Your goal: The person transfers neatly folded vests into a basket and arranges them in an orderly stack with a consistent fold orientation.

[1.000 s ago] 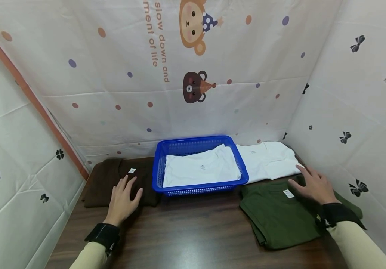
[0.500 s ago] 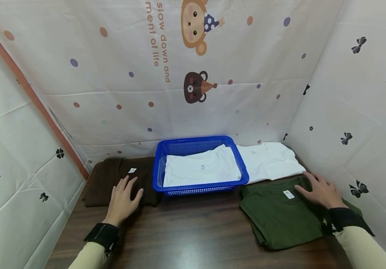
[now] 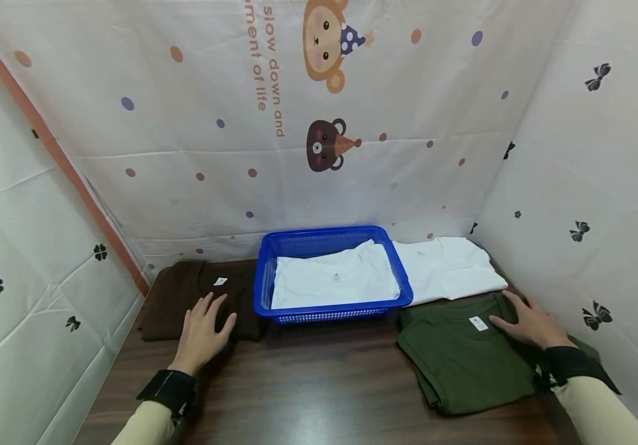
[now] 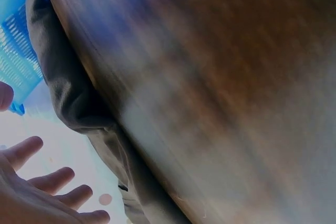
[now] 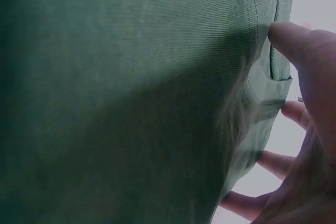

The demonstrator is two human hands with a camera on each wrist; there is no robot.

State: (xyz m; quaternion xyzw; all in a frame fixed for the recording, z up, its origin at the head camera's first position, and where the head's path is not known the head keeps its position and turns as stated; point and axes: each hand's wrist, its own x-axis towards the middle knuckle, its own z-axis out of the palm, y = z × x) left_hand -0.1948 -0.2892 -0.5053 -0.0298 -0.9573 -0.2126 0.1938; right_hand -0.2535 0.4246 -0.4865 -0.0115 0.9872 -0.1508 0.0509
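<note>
Brown wood-grain table (image 3: 307, 383), green shirt (image 3: 469, 364) atop; printed cloth (image 3: 213, 204) on three sides.

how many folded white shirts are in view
2: one white shirt in the blue basket, another white shirt beside it, to the right; more may be hidden underneath.

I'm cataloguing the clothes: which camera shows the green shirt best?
The head view: the green shirt shows nearly whole, white label included. The right wrist view gives only a partial close-up of its fabric; the left wrist view shows none.
</note>
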